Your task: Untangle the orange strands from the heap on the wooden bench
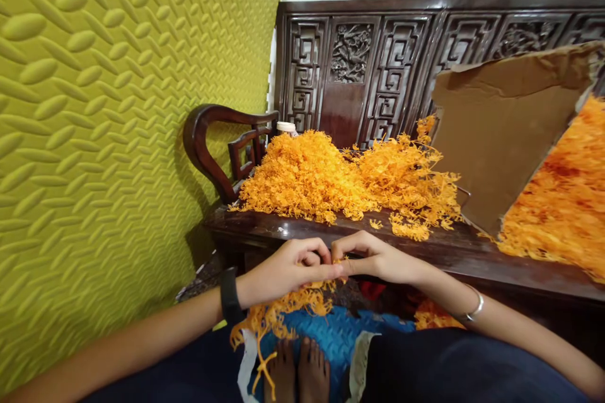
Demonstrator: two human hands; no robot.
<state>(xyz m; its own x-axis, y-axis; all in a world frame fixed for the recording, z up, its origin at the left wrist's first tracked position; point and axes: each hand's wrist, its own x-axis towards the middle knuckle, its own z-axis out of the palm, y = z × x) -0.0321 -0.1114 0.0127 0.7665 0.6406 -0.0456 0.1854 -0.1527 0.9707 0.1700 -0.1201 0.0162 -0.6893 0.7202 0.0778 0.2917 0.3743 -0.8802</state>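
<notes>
My left hand [302, 264] and my right hand [366, 255] meet fingertip to fingertip in front of the bench edge. Both pinch a small orange plastic piece [344, 261] between them. A strand of orange pieces [278, 315] hangs below my left hand, with a few longer stems dangling at its lower end. Behind my hands, a heap of orange pieces [312, 176] lies on the dark wooden bench [265, 225], and a looser heap [406, 182] joins it on the right.
A cardboard sheet [501, 132] stands at the right, with more orange pieces [558, 201] beyond it. A curved armrest [201, 138] and yellow textured mat [118, 138] are at the left. A white-lidded container [285, 128] sits behind the heap. Blue matting [338, 334] lies below.
</notes>
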